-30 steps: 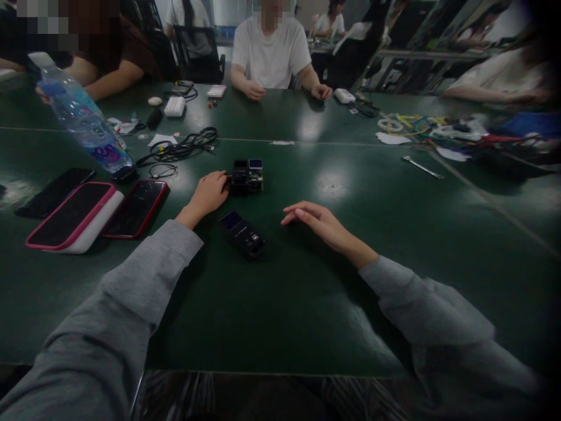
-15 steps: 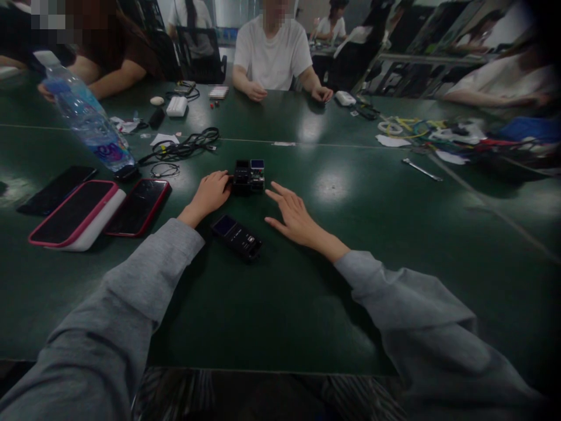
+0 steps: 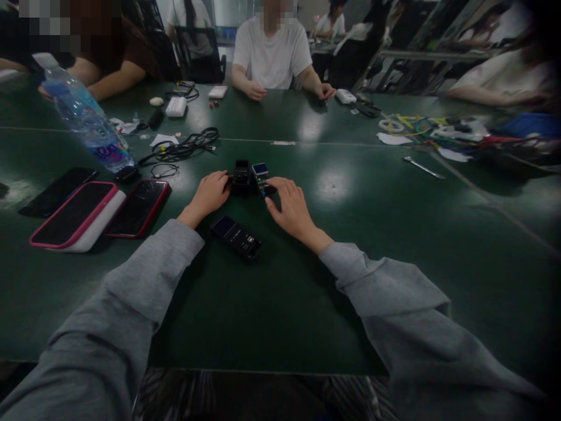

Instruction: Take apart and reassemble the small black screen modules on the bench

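A small black case [image 3: 241,173] stands on the dark green table, with the fingertips of my left hand [image 3: 212,194] against its left side. My left fingers are pressed together around its edge. Just right of the case is a small circuit board with a screen [image 3: 260,175], tilted a little. My right hand [image 3: 290,209] pinches this board at its lower right between thumb and fingers. Nearer to me, between my forearms, a black device with a screen [image 3: 237,237] lies flat and slanted, touched by neither hand.
At the left are a leaning water bottle [image 3: 90,117], a pink-edged phone on a white block [image 3: 74,215], a red-edged phone [image 3: 139,207] and black cables [image 3: 188,143]. A wrench [image 3: 423,168] and tangled wires [image 3: 460,131] lie right. A person [image 3: 272,52] sits opposite.
My right hand has moved left and closed on the board. The board has shifted away from the black case and turned. My left hand has stayed in place.
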Demonstrator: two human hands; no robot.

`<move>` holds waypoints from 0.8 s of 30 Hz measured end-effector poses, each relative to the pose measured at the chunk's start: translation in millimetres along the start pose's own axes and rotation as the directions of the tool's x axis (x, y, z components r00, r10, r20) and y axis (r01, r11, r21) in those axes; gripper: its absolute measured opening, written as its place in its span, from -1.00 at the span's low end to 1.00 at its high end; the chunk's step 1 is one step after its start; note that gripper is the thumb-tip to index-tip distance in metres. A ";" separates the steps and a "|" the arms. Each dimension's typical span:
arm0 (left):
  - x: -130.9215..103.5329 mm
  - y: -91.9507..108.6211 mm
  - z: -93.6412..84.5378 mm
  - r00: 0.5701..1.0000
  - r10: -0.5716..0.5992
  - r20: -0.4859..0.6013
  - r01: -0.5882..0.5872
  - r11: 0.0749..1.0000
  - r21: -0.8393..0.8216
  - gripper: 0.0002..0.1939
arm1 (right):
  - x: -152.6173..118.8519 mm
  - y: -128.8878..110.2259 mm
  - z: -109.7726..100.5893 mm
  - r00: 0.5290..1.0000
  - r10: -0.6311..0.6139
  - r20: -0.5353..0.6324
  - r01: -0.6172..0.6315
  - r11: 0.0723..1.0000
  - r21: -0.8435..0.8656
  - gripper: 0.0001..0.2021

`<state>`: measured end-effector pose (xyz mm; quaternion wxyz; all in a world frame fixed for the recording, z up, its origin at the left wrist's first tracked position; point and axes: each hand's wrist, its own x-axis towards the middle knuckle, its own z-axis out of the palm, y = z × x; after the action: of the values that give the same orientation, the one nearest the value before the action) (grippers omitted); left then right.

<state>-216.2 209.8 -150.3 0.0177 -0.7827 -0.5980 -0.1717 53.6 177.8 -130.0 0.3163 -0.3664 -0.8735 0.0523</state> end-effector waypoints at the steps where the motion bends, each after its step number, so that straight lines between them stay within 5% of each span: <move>1: -0.2 0.3 -0.3 1.000 -0.001 -0.003 0.001 1.000 -0.003 -0.61 | 0.3 0.1 0.6 0.999 -0.025 0.025 0.025 1.000 -0.001 -0.54; 6: -1.0 1.8 -2.1 1.000 0.001 -0.001 -0.001 1.000 0.015 -0.60 | 1.2 1.0 4.4 0.990 -0.077 0.118 0.085 0.995 -0.059 -0.58; 9: -0.9 1.3 -1.7 1.000 0.000 -0.003 0.000 1.000 0.028 -0.60 | -1.0 2.1 1.7 1.000 -0.001 0.010 0.002 0.999 -0.054 -0.66; 13: -0.4 -0.6 -0.3 1.000 0.000 0.005 0.000 1.000 0.021 -0.62 | -5.9 6.6 -1.6 0.987 0.099 -0.123 -0.104 0.994 -0.030 -0.54; 19: -0.9 -0.4 -1.4 1.000 0.004 -0.007 -0.004 1.000 0.018 -0.60 | -13.0 4.4 -8.5 0.992 0.121 0.026 -0.122 0.992 0.044 -0.53; 24: -2.0 2.2 -3.3 1.000 -0.007 0.000 0.007 1.000 0.011 -0.59 | -61.2 -5.0 -52.5 0.981 0.077 0.181 -0.098 0.989 0.112 -0.46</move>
<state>-215.3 206.5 -147.5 0.0214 -0.7805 -0.6016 -0.1684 114.1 125.6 -118.1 0.2569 -0.3788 -0.8762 0.1509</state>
